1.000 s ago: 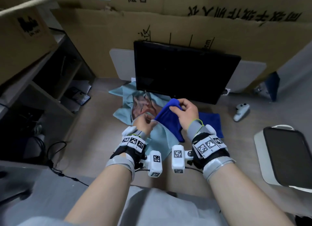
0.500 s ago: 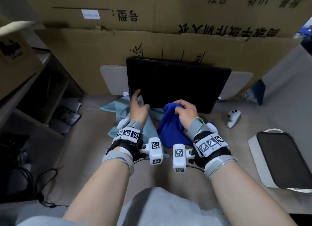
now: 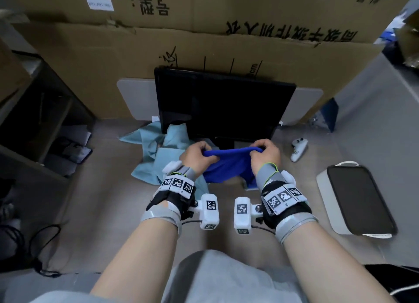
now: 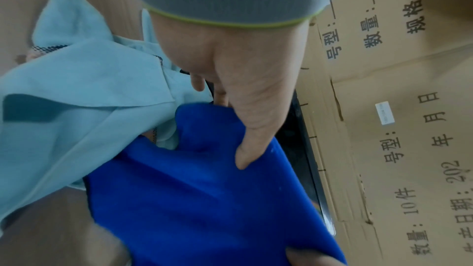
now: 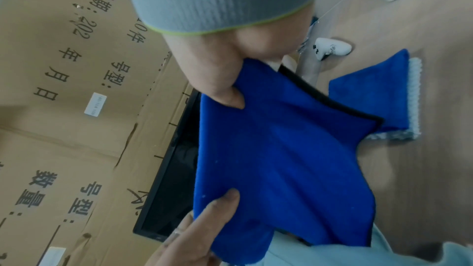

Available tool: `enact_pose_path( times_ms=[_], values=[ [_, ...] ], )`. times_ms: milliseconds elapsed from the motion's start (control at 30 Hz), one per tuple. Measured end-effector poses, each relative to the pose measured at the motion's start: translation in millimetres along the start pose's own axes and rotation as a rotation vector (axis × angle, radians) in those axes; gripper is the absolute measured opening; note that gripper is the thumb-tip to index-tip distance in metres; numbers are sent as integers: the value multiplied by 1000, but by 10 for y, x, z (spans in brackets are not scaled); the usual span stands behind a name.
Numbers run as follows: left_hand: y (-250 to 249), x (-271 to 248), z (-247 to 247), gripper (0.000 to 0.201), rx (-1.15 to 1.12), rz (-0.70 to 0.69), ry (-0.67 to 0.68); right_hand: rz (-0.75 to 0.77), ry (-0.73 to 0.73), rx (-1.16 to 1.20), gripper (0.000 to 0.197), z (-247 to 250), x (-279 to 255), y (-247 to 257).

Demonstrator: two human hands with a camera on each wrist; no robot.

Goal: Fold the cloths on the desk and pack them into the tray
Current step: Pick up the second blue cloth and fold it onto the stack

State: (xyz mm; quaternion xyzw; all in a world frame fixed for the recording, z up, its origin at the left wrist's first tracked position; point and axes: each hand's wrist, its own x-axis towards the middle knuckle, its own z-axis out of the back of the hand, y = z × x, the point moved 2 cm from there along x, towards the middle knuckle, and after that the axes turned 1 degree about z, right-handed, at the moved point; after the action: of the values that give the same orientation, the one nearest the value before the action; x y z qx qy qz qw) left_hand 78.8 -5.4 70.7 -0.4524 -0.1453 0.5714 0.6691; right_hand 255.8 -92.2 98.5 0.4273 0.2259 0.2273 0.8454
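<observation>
Over on the left of the worktop (image 3: 95, 189) lies a pale blue cloth (image 3: 150, 160), all crumpled, with part of it tucked under the black monitor (image 3: 224, 103). Nobody has folded that one yet.

In the middle, the person holds a dark blue cloth (image 3: 229, 166) up off the worktop. The left hand (image 3: 197, 156) pinches its top edge at one end, thumb on the near side and fingers curled behind. The right hand (image 3: 265, 154) pinches the same edge at the other end, in the same way. The edge is pulled tight between them and the rest of the cloth hangs down toward the person. I think this is the start of the folding step: the cloth is being stretched open so it can be laid out flat.

Just under the right wrist, another dark blue cloth (image 5: 379, 92) lies flat on the worktop with something pale and knobbly (image 5: 414, 96) peeking out beneath it.

Farther right a small white controller (image 3: 298, 149) sits by itself, well apart from the cloths.

At the far right edge is the white tray (image 3: 324, 187) with a dark liner inside. No cloth is in it.

Next, I would guess the held cloth needs a bare spot on the worktop, near the person. Both hands should lower it together, keeping the edge straight, so the corners can meet neatly.
</observation>
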Motion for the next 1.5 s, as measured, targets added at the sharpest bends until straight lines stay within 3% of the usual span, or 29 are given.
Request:
enact_pose_path(
  times_ms=[67, 167, 233, 433, 500, 733, 967, 1033, 1300, 1500],
  values=[
    [-38, -54, -27, 28, 121, 30, -96, -43, -91, -10, 26, 120, 43, -91],
    [-177, -197, -196, 21, 150, 70, -164, -64, -87, -25, 28, 342, 121, -260],
    [-271, -280, -339, 12, 74, 110, -233, -70, -70, -34, 27, 524, 221, -391],
    [-435, -494, -911, 19, -117, 184, -423, -107, -27, -123, 15, 1198, 498, -801],
    [-530, -686, -1286, 21, -128, 250, -473, -151, 78, -202, 13, 1456, 621, -1098],
    [-355, -1123, -1640, 23, -140, 555, -597, -210, 292, -292, 16, 1663, 515, -1557],
    [-440, -1209, -1509, 28, -225, 583, -688, -219, 410, -68, 10, 1664, 461, -1434],
    [-495, -1167, -1401, 29, -249, 555, -710, -179, 386, 19, 13, 1683, 494, -1275],
    [-707, -923, -1046, 21, -437, 365, -751, -87, 58, 337, 9, 1641, 598, -829],
    [-356, -845, -1096, 9, -336, 411, -614, -190, -61, 342, 17, 1488, 497, -1143]
  ],
)
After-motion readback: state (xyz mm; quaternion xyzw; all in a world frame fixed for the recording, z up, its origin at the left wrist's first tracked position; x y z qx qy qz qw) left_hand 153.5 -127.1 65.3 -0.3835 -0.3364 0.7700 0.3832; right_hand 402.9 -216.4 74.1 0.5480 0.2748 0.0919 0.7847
